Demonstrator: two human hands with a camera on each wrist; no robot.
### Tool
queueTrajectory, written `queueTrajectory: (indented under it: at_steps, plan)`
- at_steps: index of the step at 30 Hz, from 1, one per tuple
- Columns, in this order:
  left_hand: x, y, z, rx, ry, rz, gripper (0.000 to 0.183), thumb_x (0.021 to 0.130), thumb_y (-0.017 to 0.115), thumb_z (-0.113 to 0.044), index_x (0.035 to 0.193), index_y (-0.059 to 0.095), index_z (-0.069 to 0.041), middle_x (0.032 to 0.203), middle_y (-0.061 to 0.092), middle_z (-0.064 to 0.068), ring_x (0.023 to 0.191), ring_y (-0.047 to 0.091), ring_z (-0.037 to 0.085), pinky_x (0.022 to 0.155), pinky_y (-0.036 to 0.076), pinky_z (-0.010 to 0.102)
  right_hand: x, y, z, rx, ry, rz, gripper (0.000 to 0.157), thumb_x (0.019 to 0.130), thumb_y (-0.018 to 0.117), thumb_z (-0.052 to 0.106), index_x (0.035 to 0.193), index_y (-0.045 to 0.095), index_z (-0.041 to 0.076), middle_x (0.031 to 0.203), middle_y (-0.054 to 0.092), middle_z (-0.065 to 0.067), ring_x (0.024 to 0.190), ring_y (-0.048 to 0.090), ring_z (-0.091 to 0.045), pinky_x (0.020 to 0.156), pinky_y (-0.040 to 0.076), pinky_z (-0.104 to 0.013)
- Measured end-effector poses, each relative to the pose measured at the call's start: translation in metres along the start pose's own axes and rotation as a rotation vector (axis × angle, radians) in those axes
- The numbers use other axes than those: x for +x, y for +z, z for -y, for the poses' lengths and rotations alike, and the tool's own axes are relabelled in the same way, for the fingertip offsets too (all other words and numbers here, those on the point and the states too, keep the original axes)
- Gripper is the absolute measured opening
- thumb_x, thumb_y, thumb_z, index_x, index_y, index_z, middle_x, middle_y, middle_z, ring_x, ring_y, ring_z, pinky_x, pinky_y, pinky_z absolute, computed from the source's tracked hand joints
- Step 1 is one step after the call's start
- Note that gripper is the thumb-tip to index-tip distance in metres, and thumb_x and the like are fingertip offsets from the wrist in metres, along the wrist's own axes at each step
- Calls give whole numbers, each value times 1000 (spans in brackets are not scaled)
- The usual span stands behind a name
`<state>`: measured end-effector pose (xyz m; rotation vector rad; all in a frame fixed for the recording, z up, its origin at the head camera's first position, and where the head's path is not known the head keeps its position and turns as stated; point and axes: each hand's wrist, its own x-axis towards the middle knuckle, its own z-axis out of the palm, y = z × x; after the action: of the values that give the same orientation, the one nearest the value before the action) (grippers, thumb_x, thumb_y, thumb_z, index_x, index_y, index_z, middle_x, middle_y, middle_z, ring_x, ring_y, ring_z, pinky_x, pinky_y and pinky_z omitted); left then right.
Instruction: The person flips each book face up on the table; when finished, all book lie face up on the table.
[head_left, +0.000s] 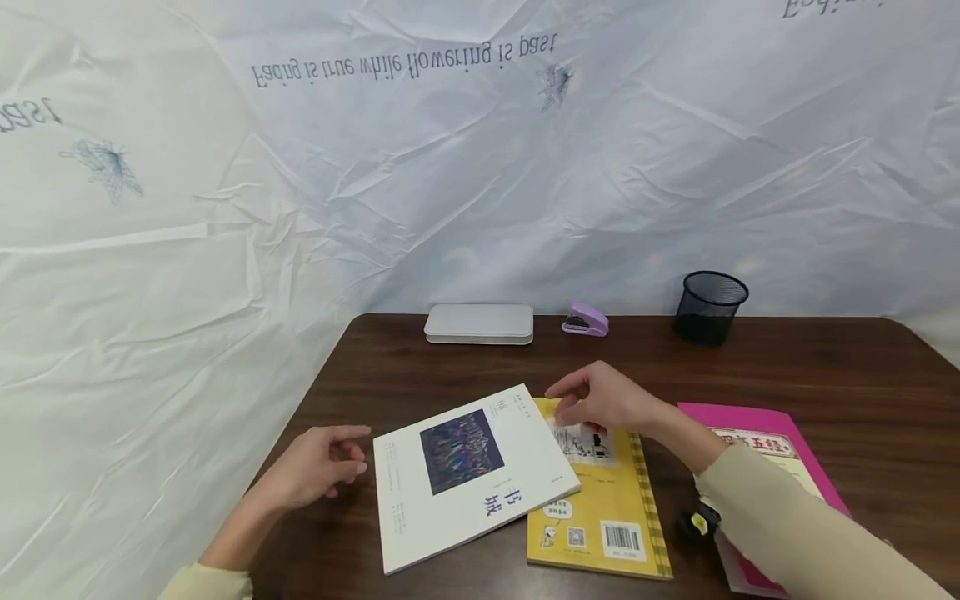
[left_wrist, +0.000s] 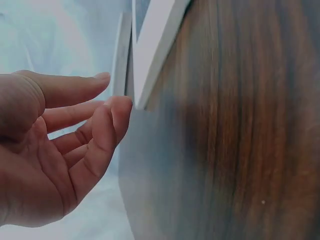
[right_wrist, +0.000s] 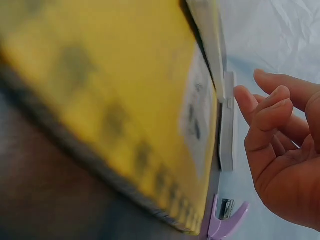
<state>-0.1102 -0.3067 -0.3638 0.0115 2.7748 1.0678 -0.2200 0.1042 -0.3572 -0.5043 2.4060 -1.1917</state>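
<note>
A white magazine [head_left: 472, 475] with a dark picture on its cover lies tilted on the table, its right side overlapping a yellow book [head_left: 600, 525]. To the left of the magazine hovers my left hand [head_left: 318, 467], fingers loosely bent and nothing between them. In the left wrist view, that hand's fingertips [left_wrist: 120, 102] are near the corner of the white magazine [left_wrist: 150, 65]. My right hand [head_left: 603, 400] hangs over the top of the yellow book, beside the magazine's upper right edge. Its fingers are relaxed and hold nothing, as the right wrist view also shows.
A white flat case [head_left: 480, 323], a purple stapler [head_left: 587, 320] and a black mesh pen holder [head_left: 708, 308] stand along the back edge. A pink book [head_left: 802, 450] lies at the right, partly under my right sleeve. A dark round object [head_left: 699, 525] shows near that sleeve.
</note>
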Motion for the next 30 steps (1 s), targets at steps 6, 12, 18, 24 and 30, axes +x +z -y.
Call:
queueTrajectory:
  at_steps: [6,12,18,24,30]
  plan:
    - [14,0,10,-22,-21,32,48,91,76,0,138,65,5,95,68,4,76,64,16,57,56,35,-18,10,-3,-3,29,5,42,89,84,14,129,75,7,87,71,-5,52,51,-16,52,45,-25]
    - [23,2,13,-33,-40,53,44,92,76,2,134,68,5,90,66,5,73,63,17,57,57,36,-34,17,-5,8,-3,62,44,86,87,13,128,75,7,86,70,-4,54,50,-15,50,43,-23]
    - [29,3,13,-15,-58,55,41,92,76,1,133,70,3,87,66,5,72,63,17,58,57,36,-40,22,0,-9,30,82,48,82,90,13,128,75,8,86,68,-4,55,51,-16,51,45,-23]
    - [32,5,12,1,-67,50,39,92,76,2,131,71,3,85,65,6,71,63,18,57,57,35,-41,25,4,-52,51,88,51,79,92,10,127,76,11,85,67,-4,56,54,-18,52,47,-26]
    - [36,7,13,-7,-60,47,37,92,75,2,129,72,4,83,65,5,70,63,17,56,57,35,-43,27,8,-120,86,96,56,75,95,9,128,76,14,90,65,-4,62,56,-19,54,48,-27]
